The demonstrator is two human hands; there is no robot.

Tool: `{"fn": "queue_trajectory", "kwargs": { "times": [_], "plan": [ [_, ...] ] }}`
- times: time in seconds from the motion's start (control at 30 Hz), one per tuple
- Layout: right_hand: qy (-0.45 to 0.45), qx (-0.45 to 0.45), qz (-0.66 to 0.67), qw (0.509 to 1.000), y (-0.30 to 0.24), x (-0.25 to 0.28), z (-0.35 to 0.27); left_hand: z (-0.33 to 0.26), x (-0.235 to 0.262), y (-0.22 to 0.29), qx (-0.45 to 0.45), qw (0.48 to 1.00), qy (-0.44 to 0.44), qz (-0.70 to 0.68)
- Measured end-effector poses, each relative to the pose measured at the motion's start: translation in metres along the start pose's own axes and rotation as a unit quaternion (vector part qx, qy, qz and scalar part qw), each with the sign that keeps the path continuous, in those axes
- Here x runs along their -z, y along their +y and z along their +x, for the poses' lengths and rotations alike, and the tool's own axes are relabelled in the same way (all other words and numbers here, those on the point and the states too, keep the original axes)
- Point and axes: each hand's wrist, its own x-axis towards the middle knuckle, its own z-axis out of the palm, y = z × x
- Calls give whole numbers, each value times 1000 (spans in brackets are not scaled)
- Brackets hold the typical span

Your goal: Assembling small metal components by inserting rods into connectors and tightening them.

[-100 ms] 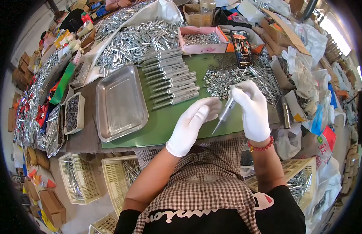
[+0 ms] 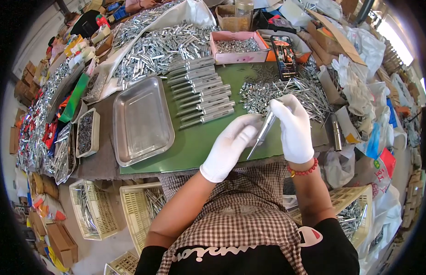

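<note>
A silver metal tube with a thin rod (image 2: 266, 128) is tilted over the table's front part, its rod end pointing down and left. Pinched round its upper end are the gloved fingers of my right hand (image 2: 295, 130). My left hand (image 2: 230, 147), also in a white glove, is beside the tube with thumb and fingers apart and loosely curved; whether it touches the metal is unclear. To the left, a row of similar tubes with rods (image 2: 206, 98) lies on the green tabletop (image 2: 194, 153). Beyond my right hand are piles of small metal nuts (image 2: 256, 97) and long thin rods (image 2: 309, 94).
Left of the row sits a metal tray (image 2: 144, 123). A large heap of metal tubes (image 2: 164, 46) is behind, beside a pink box of small parts (image 2: 236, 46). A phone (image 2: 284, 57) stands at the back right. Yellow crates (image 2: 93, 211) are below the table.
My left hand has moved right and up, closer to the tube. My right hand has shifted slightly left, and the tube is tilted more steeply.
</note>
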Motion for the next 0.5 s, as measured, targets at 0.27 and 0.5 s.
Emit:
{"fn": "queue_trajectory", "kwargs": {
  "times": [0.27, 0.5],
  "plan": [
    [-31, 21, -34, 999, 24, 10, -11, -8, 3, -1, -112, 868, 114, 470],
    [-40, 194, -291, 936, 51, 33, -30, -5, 37, -1, -157, 637, 141, 741]
  ]
}}
